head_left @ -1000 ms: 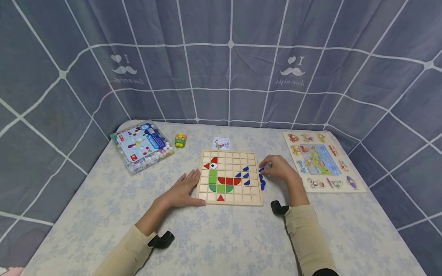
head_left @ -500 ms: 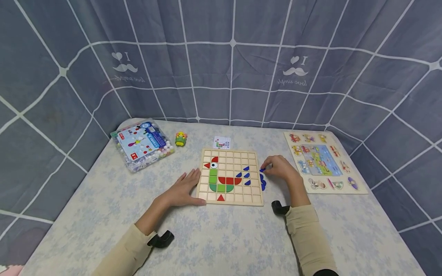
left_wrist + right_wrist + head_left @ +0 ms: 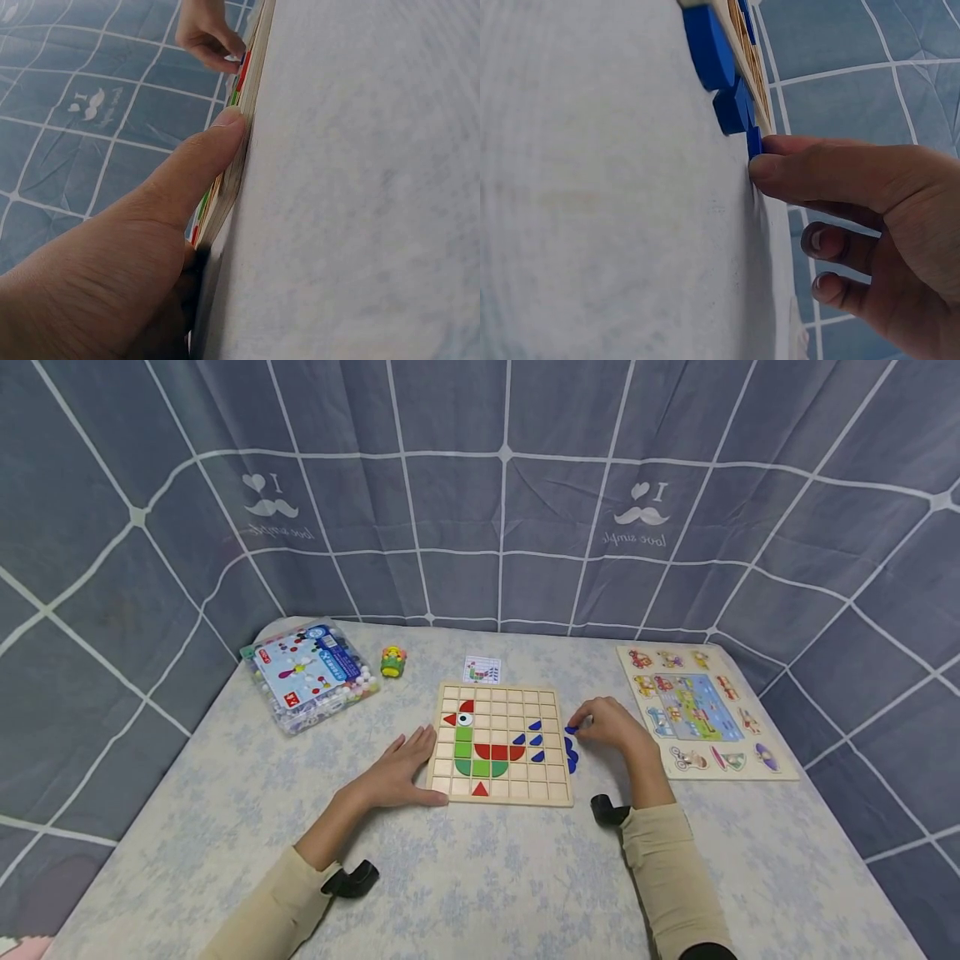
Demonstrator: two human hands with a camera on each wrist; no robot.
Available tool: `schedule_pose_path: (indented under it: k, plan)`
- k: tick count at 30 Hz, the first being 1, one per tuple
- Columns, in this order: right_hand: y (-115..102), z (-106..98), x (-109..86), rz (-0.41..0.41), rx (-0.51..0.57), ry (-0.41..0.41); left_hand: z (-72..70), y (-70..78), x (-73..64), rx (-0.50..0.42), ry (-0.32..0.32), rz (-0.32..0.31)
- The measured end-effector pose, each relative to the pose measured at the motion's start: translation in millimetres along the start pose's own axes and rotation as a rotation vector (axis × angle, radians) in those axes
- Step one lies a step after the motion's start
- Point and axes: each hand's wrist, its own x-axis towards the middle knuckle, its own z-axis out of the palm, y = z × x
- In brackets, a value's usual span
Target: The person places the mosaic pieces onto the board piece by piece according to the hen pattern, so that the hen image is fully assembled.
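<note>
A square wooden grid board (image 3: 540,789) lies mid-table with red, green and blue pieces forming a bird shape. My left hand (image 3: 393,775) rests along its left side, fingers spread and extended. Its thumb lies against the near left corner; the left wrist view shows the thumb (image 3: 199,161) on the board's edge. Beyond the board's right edge, my right hand (image 3: 611,727) pinches a small blue wooden piece (image 3: 754,142) between thumb and index finger. Its other fingers are loosely curled. Several more blue pieces (image 3: 572,756) lie close by along that edge.
A small picture card (image 3: 482,670) with a bird pattern lies behind the board. Left of it stand a small toy figure (image 3: 392,662) and a clear box (image 3: 311,677) of beads. At right lies a wooden picture puzzle (image 3: 693,710). A curtain (image 3: 465,527) hangs behind the table.
The blue piece under my right fingertips looks lower and flatter than one second ago, and the right hand shifts very slightly right. My left hand stays at the board.
</note>
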Motion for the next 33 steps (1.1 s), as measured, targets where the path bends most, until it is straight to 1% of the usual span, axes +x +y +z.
schedule_pose_path:
  k: [2, 5, 9, 15, 17, 24, 33]
  plan:
    - [0.1, -0.2, -0.1, 0.010, 0.007, -0.006, 0.1, 0.0, -0.1, -0.001, 0.001, 0.002]
    - [1.3, -0.7, -0.4, 0.004, 0.021, -0.011, 0.2, 0.0, 0.0, -0.007, 0.000, 0.003]
    - [3.9, -1.2, -1.1, 0.008, 0.060, -0.011, 0.4, -0.3, 0.1, -0.009, -0.003, 0.006]
    - [1.1, -1.3, -0.4, 0.028, 0.198, 0.028, -0.4, 0.5, -0.7, -0.011, -0.001, 0.011]
    - [-2.2, -0.3, 0.9, 0.018, 0.233, 0.033, -0.8, 1.0, -1.1, -0.018, 0.001, 0.011]
    - [-13.8, 3.8, 7.6, -0.004, 0.221, 0.035, -1.4, 2.1, -1.5, -0.018, -0.003, 0.005]
    - [-26.5, 9.8, 13.0, 0.039, 0.196, 0.013, -0.6, 0.7, -1.4, -0.015, -0.003, 0.006]
